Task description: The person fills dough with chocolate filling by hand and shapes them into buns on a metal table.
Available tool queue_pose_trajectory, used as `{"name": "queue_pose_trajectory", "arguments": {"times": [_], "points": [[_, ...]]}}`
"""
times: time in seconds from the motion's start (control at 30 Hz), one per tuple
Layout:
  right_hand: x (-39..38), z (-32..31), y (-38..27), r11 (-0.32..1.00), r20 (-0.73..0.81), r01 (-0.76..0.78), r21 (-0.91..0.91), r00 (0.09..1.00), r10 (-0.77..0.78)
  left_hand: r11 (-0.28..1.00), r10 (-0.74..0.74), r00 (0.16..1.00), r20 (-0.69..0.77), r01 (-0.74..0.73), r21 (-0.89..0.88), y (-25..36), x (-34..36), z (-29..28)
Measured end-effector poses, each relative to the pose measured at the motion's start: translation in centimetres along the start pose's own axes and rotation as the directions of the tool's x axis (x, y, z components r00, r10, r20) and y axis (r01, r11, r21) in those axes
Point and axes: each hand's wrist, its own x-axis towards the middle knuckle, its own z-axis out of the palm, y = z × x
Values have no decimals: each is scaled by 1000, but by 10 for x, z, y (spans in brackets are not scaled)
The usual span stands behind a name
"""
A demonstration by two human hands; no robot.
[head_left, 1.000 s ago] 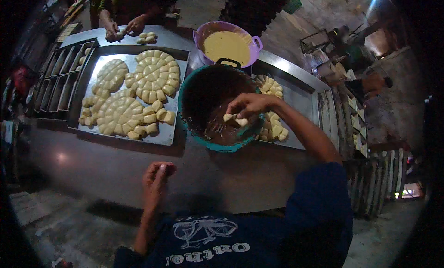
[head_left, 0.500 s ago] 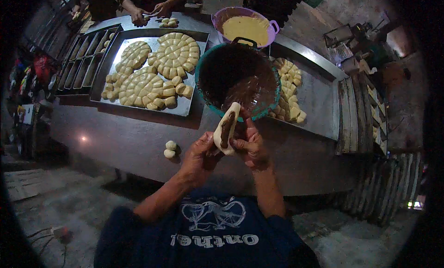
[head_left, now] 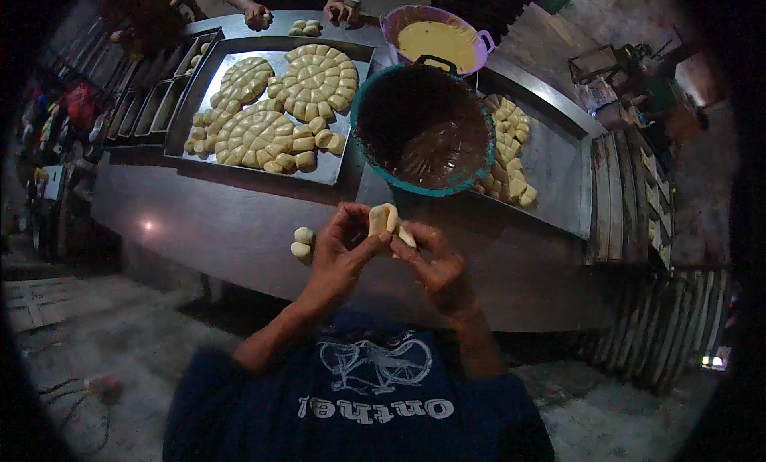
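Both of my hands pinch a folded piece of pale dough (head_left: 386, 223) above the steel table, just below a teal tub (head_left: 423, 143) of dark brown paste. My left hand (head_left: 347, 250) grips the dough's left part with bent fingers, and my right hand (head_left: 435, 266) grips its right end with thumb and fingers. Two small dough balls (head_left: 302, 242) lie left of my left hand. Any filling inside the fold is hard to make out.
A steel tray (head_left: 335, 171) of dough clusters sits left, another tray (head_left: 558, 207) right. Narrow tins (head_left: 144, 111) stand far left. A purple basin (head_left: 427, 43) of yellow mixture is behind the tub. A co-worker's hands (head_left: 339, 11) are at the table's far edge.
My right hand has left the tub and joined my left hand on the dough. The dough, which showed a brown streak half a second ago, is now folded up. The view has shifted.
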Motion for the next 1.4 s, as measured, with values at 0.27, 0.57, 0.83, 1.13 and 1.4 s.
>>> {"name": "queue_pose_trajectory", "arguments": {"times": [0.27, 0.57, 0.83, 1.13, 1.4], "points": [[46, -34, -4, 894, 182, -282, 348, 956, 231, 972, 63, 958, 280, -123, 202, 16, -8, -21], [42, -16, -13, 984, 19, 62, 165, 998, -66, 774, -363, 872, 329, 478, -415, -15, 1, -45], [25, 25, -56, 993, -182, -84, -80, 981, 68, 681, -329, 911, 248, 410, -607, -19, -7, -39], [22, 16, -46, 595, -38, -524, 610, 730, 683, 931, -24, 964, 266, 118, -345, -9, -9, -35], [-5, 22, -32, 669, -74, -427, 608, 809, 583, 992, -67, 997, -25, 64, -107, -26, -25, -6]]}}
